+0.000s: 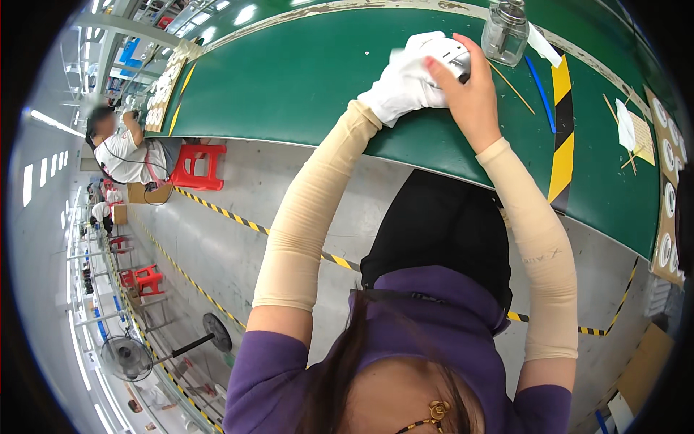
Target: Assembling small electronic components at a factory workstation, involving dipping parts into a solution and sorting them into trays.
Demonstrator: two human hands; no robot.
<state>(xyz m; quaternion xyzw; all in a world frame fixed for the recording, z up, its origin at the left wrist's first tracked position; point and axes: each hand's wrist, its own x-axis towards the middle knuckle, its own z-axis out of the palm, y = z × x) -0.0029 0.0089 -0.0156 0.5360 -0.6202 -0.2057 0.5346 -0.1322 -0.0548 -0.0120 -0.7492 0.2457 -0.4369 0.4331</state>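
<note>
Near edge of green table (pixel 303 79): right hand (pixel 473 98), bare, grip closed around small white-grey part (pixel 452 54). Left hand (pixel 401 87) (white glove) presses white cloth (pixel 419 43) on it. Best to brace the part firm, wipe evenly. Farther right: glass bottle (pixel 504 32), blue strip (pixel 541 83).
</note>
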